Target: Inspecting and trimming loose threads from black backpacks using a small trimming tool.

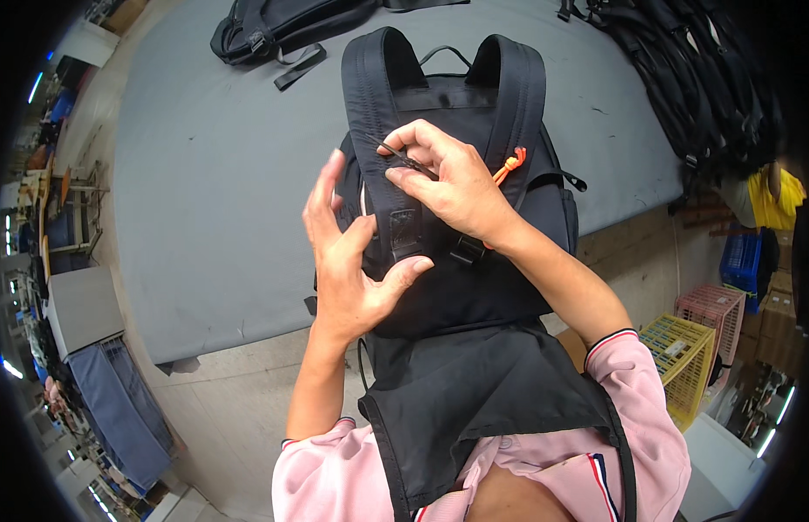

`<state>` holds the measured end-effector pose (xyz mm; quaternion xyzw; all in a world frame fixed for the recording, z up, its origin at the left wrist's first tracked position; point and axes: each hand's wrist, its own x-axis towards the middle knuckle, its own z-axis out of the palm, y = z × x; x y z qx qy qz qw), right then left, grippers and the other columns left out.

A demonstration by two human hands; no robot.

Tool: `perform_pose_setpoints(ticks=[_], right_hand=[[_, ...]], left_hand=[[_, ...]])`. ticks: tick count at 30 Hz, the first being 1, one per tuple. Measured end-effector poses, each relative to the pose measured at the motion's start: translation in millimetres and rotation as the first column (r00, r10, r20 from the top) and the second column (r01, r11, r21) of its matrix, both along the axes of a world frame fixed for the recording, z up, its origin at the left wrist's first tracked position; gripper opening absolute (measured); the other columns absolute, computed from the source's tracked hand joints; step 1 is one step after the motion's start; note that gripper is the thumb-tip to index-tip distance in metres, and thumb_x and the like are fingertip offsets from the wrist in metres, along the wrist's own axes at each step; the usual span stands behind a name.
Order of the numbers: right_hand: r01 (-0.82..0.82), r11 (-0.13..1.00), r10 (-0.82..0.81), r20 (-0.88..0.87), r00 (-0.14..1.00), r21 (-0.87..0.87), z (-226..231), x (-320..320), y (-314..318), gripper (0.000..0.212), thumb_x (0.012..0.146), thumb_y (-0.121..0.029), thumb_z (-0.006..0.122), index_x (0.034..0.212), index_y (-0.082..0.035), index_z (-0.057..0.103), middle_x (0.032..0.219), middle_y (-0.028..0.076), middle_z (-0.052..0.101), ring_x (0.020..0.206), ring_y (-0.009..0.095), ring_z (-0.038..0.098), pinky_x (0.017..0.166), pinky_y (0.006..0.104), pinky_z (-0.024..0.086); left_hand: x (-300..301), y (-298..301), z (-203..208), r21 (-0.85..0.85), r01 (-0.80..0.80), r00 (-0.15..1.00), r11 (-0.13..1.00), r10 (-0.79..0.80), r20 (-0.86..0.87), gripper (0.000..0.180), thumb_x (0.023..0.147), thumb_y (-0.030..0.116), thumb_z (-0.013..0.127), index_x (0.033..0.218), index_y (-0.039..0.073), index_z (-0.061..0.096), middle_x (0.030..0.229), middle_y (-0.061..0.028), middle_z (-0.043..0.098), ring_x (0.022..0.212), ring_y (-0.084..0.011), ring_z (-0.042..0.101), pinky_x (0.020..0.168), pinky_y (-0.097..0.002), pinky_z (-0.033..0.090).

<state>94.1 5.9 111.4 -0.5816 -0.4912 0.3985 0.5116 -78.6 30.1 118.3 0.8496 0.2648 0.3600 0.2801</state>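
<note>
Black fabric makes up the backpack (474, 291) in the head view, lying with its straps facing up at the near side of a grey desk (221, 191), its near end reaching past the edge toward the person. Its left strap (369, 96) and right strap (519, 96) arch at the far end, with a thin carrying loop (446, 52) between them.

The right hand (456, 178) is above the left strap, pinching a slim dark tool (413, 163) between thumb and fingers; its exact kind is hard to tell. An orange knotted cord (511, 163) shows just beside that hand, over the right strap. The left hand (348, 274) is spread, thumb and fingers apart, around the left strap's near part; whether it presses there cannot be told.

A second backpack (291, 30) lies on the desk at far left, and a pile of black bags (683, 78) at far right. The person wears a black apron (491, 383) over a pink shirt (639, 391). A yellow crate (683, 352) stands at near right, beside a pink crate (713, 309).
</note>
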Motion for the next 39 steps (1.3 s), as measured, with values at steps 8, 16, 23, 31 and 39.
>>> perform_pose_setpoints(ticks=[8,16,23,31,39], right_hand=[[0.06,0.998,-0.057,-0.126,0.99,0.019,-6,0,-25,0.015,0.089,-0.013,0.058,0.097,0.0,0.058,0.07,-0.001,0.054,0.064,0.004,0.049,0.06,0.0208,0.041],[0.203,0.973,-0.226,0.3,0.927,0.106,21,-3,-77,0.022,0.085,-0.013,0.064,0.103,-0.002,0.056,0.08,0.008,0.06,0.066,0.018,0.061,0.058,0.03,0.047],[0.148,0.947,-0.297,0.596,0.746,0.286,18,1,-95,0.03,0.072,-0.008,0.071,0.099,-0.007,0.059,0.084,0.007,0.057,0.064,0.026,0.06,0.057,0.033,0.047],[0.066,0.939,-0.316,0.772,0.551,0.338,19,3,-95,0.034,0.067,-0.01,0.073,0.099,-0.007,0.06,0.079,0.003,0.053,0.059,0.02,0.055,0.053,0.0303,0.042],[-0.009,0.954,-0.254,0.824,0.506,0.299,26,7,-94,0.033,0.066,-0.01,0.073,0.098,-0.009,0.064,0.08,0.002,0.06,0.056,0.019,0.051,0.051,0.0305,0.039]], left_hand=[[3,-2,-14,-0.272,0.209,0.972,0.939,-0.167,0.168,0.028,0.077,0.017,0.069,0.099,0.0,0.062,0.118,-0.0108,0.055,0.111,-0.0278,0.044,0.098,-0.0383,0.033],[7,-15,-21,-0.595,0.267,0.952,0.758,-0.112,0.285,0.037,0.082,0.027,0.067,0.105,-0.001,0.06,0.111,-0.01,0.056,0.105,-0.0223,0.046,0.094,-0.0328,0.036],[9,-20,-22,-0.513,0.222,0.965,0.829,-0.112,0.238,0.031,0.083,0.023,0.067,0.102,-0.001,0.061,0.107,-0.0102,0.057,0.1,-0.0226,0.049,0.089,-0.0328,0.04],[12,-22,-24,-0.513,0.213,0.971,0.831,-0.121,0.207,0.026,0.084,0.02,0.065,0.098,-0.001,0.061,0.1,-0.0099,0.058,0.093,-0.023,0.053,0.086,-0.0324,0.041],[7,-17,-24,-0.471,0.205,0.978,0.858,-0.159,0.137,0.024,0.083,0.02,0.065,0.095,0.0,0.061,0.098,-0.0096,0.059,0.093,-0.0226,0.051,0.084,-0.0317,0.039]])
